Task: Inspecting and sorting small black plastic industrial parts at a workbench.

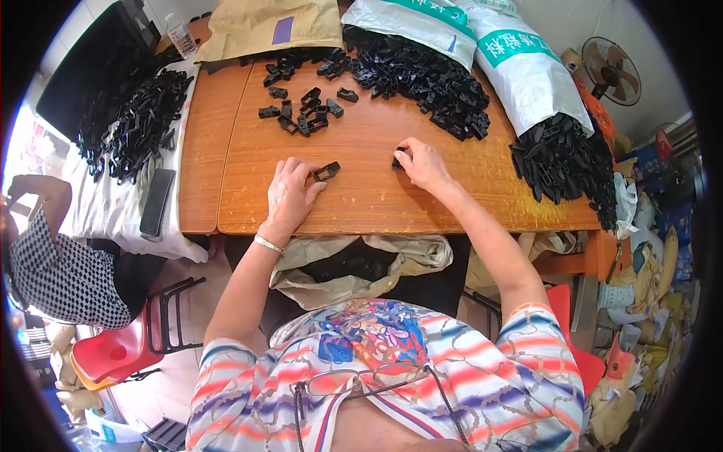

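Note:
My left hand [290, 194] is over the middle of the wooden table, thumb and forefinger pinching the end of a small black plastic part [327, 172] with a rectangular opening in it. To its right, my right hand [423, 166] grips another small black plastic piece [398, 158], mostly covered by the fingers. The two pieces are apart. Beyond my left hand lies a loose group of similar black parts [312, 117]. A big heap of them [422, 83] spills from a white and green sack [410, 26] at the far side.
A second white sack [527, 71] spills long black pieces [561, 158] at the right. A paper sack [271, 26] lies at the back. Below the table edge, an open sack [433, 256] rests at my lap. A person in a checked top [68, 271] sits at the left beside another black heap [147, 120].

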Tool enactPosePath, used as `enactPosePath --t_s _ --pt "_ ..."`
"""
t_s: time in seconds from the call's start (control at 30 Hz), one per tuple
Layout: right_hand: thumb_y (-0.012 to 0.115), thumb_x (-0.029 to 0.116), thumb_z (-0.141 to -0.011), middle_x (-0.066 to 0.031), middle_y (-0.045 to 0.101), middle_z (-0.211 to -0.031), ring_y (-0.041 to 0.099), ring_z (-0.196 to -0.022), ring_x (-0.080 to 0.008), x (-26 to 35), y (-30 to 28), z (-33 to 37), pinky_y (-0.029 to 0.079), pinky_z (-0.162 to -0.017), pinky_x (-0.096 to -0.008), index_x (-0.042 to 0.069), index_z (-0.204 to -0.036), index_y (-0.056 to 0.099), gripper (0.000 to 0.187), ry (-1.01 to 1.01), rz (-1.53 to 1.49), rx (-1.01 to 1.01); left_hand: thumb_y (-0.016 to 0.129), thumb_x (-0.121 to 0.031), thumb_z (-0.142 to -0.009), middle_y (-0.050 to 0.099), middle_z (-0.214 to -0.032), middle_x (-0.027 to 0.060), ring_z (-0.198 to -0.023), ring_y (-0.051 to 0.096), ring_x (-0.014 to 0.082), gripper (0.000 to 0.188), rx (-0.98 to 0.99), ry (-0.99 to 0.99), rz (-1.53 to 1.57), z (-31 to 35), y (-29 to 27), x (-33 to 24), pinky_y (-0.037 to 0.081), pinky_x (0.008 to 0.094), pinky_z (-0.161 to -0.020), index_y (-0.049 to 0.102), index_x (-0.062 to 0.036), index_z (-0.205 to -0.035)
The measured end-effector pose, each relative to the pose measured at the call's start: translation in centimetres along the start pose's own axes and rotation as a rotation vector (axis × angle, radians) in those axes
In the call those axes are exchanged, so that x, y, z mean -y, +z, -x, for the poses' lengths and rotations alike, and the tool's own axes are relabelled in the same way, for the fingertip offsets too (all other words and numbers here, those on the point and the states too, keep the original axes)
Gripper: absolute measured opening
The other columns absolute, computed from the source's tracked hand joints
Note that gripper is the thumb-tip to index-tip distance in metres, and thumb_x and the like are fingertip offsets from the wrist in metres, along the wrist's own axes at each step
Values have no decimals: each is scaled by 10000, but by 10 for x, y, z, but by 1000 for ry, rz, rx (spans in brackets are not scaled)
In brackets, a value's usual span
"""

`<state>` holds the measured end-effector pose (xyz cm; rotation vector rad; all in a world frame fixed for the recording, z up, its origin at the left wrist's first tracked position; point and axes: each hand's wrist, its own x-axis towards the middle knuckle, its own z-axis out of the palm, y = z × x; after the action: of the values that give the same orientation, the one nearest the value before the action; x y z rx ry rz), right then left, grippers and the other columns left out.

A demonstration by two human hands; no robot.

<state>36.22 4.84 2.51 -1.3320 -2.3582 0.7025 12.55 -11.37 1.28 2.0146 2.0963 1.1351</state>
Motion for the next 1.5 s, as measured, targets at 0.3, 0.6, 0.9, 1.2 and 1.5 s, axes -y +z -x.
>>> enactPosePath --t_s 0.3,0.6,0.9,1.2,1.5 --pt "550 39 -851 -145 581 -1053 627 -912 -353 -3 -16 16 523 -766 -432 73 -1025 651 205 -464 239 -125 751 -95 -721 574 -914 95 -902 546 304 261 19 -55 25 2 -1 -2 479 387 -777 658 -57 -963" --pt "711 77 -747 -105 605 -993 626 -895 -329 7 -10 8 514 -756 -424 77 -909 636 178 -466 227 30 754 -93 -717 575 -913 87 -900 545 295 260 11 -61 21 2 -2 -1 482 380 -767 662 -64 -958" --pt "724 109 -752 -110 618 -894 629 -852 -334 28 7 7 510 -731 -418 62 -931 641 203 -504 118 1 755 -102 -715 576 -901 81 -896 545 288 250 16 -45 43 -3 1 1 478 377 -769 661 -57 -942" --pt "710 85 -752 -116 585 -906 619 -789 -341 83 54 6 509 -675 -424 63 -901 661 158 -639 -45 -37 747 -121 -715 579 -910 94 -909 543 313 233 -14 -32 45 0 3 6 477 395 -773 658 -62 -922" --pt "706 75 -746 -131 584 -901 615 -797 -357 92 49 4 505 -684 -442 49 -870 668 133 -620 -12 46 740 -103 -719 576 -919 97 -933 531 314 233 11 -78 71 0 1 3 478 401 -790 649 -64 -929"
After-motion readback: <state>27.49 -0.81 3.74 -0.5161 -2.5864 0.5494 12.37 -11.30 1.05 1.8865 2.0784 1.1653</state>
